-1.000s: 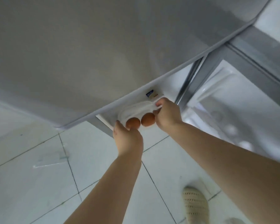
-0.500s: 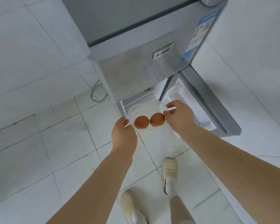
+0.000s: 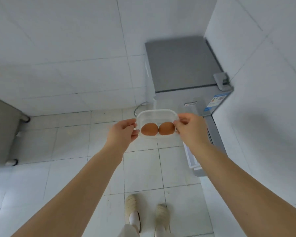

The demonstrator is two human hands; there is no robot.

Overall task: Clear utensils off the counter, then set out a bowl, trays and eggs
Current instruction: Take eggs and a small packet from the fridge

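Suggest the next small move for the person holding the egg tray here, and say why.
Probably free one hand and swing the fridge door shut, since it stands open at the lower right. Both the left hand and right hand pinch the clear tray by its ends, held level in the air with two brown eggs side by side, so nothing else looks urgent.

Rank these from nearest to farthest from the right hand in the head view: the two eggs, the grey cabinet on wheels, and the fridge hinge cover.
1. Right-hand egg, beside the right hand, in the clear tray.
2. Left-hand egg, next to it.
3. Fridge hinge cover, up at the fridge's top corner.
4. Grey cabinet on wheels, far left.
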